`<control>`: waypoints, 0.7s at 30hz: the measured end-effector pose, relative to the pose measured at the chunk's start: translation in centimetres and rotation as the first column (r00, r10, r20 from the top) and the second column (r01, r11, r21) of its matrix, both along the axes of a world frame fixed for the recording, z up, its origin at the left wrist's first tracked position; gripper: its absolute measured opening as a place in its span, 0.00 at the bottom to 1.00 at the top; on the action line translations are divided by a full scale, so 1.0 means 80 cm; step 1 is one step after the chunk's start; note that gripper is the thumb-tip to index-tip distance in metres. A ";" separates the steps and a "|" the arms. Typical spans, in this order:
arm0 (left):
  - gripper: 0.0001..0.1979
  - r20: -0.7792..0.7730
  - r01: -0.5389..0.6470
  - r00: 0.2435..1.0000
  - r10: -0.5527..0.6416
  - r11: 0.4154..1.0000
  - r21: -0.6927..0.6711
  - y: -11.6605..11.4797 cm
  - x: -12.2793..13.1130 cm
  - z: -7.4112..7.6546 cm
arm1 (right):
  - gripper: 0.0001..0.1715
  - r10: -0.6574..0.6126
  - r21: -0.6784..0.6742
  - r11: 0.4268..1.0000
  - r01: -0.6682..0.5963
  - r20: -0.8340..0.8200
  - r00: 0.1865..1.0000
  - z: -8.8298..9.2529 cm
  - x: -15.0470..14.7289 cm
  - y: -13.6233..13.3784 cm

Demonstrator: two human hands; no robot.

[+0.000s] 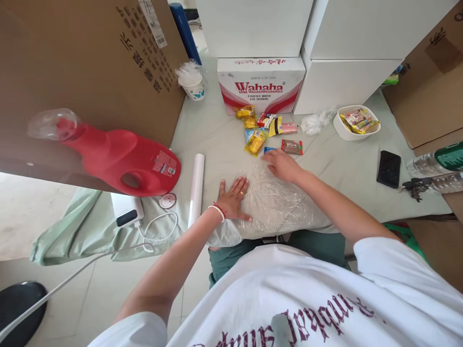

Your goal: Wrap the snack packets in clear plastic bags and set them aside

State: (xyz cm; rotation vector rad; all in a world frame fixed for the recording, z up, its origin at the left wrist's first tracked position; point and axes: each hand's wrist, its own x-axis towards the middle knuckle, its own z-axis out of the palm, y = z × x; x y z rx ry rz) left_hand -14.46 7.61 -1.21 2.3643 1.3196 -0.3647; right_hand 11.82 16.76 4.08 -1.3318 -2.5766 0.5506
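Observation:
A sheet of clear plastic film (280,202) lies crinkled on the cloth-covered table in front of me. My left hand (233,200) is flat on the film's left edge, fingers spread. At the film's far edge is my right hand (282,165), its fingers slightly bent and the thumb apart, holding nothing that I can see. Its fingertips are beside a small blue packet (268,150), partly hidden by the hand; whether they touch it I cannot tell. Just beyond are a brown-red snack packet (292,147), a yellow-wrapped snack (256,142) and several other small packets.
A white roll (196,190) lies left of my left hand, near a red jug (126,161) and a power bank (126,210). A Wahaba-style water carton marked Wahaha (260,86) stands behind. Rightward are crumpled plastic (316,123), a snack bowl (356,136), a phone (388,168) and bottles (448,183).

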 end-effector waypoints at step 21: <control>0.73 0.037 -0.046 0.998 0.047 0.998 -0.036 0.004 0.004 -0.007 | 0.32 -0.048 0.016 0.999 0.049 -0.056 0.997 -0.014 0.032 -0.125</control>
